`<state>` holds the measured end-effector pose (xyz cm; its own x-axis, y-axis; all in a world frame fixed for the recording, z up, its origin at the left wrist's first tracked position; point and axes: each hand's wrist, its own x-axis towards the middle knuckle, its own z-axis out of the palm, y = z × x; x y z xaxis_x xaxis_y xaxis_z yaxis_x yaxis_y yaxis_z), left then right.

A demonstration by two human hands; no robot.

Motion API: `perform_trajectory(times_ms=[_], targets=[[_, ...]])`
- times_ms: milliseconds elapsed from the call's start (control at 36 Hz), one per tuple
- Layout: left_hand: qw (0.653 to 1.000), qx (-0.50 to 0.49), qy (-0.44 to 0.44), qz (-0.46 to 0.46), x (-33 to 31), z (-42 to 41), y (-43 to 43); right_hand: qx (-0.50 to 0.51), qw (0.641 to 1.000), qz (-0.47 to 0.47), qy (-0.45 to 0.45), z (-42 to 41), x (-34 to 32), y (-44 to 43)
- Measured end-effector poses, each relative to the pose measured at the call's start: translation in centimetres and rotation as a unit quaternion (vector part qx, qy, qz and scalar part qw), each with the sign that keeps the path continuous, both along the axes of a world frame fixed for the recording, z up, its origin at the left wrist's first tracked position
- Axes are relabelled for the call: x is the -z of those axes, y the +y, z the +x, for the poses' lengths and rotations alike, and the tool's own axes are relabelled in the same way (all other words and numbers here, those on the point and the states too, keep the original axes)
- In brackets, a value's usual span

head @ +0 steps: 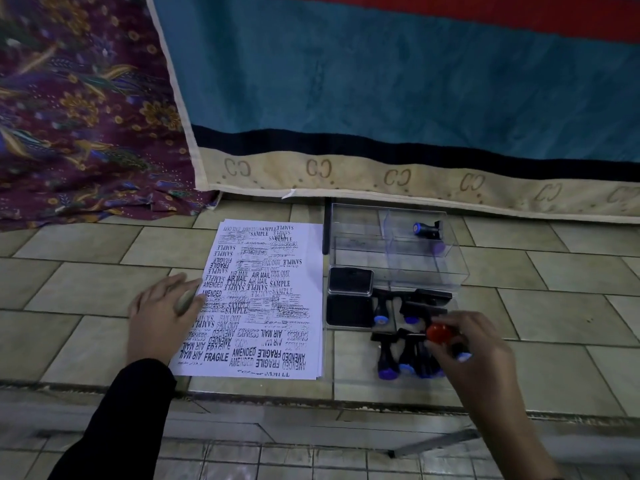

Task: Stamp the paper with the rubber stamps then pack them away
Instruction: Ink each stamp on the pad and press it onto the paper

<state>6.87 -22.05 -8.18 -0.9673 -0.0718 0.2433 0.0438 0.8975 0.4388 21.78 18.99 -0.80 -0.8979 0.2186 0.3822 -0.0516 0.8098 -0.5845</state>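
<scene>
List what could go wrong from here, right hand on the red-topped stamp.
1. The paper is almost fully covered in prints, so a new print will likely overlap and be unreadable.
2. The right hand grips the red-topped stamp directly above the loose stamps lying in the tray; it may knock them.
3. The open ink pad sits close beside the paper; a stamp carried across could smear it.

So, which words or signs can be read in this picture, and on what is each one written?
"SAMPLE": paper, stamped many times.
"FAX OUT": paper.
"AIR MAIL": paper.
"AMENDED": paper.
"FRAGILE": paper.
"EXPRESS": paper.
"CC": beige border of the blanket, repeated.
Small boxed marks on the paper: too blurred to read.
</scene>
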Motion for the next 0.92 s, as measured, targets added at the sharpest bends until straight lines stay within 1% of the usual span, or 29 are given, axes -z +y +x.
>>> perform_trajectory(times_ms=[111,250,361,583,917], targets=[[1.0,0.004,-0.002,0.002,0.1,0.0,-0.1,-0.011,1.0,0.005,-0.022,1.4,0.9,-0.2],[1.0,0.003,-0.006,-0.003,0.0,0.1,-0.1,-0.02,0.997,0.07,-0.015,1.7,1.5,-0.4],[1.0,0.003,-0.002,0.0,-0.1,0.2,0.0,-0.029,0.995,0.09,-0.028,1.7,1.9,-0.3],[1.0,0.001,-0.007,0.007,-0.3,0.2,0.1,-0.016,0.994,0.087,-0.069,1.9,1.6,-0.3],[1.0,0.0,-0.012,0.01,-0.6,0.3,0.3,-0.016,0.996,0.053,-0.074,1.7,0.7,0.0]])
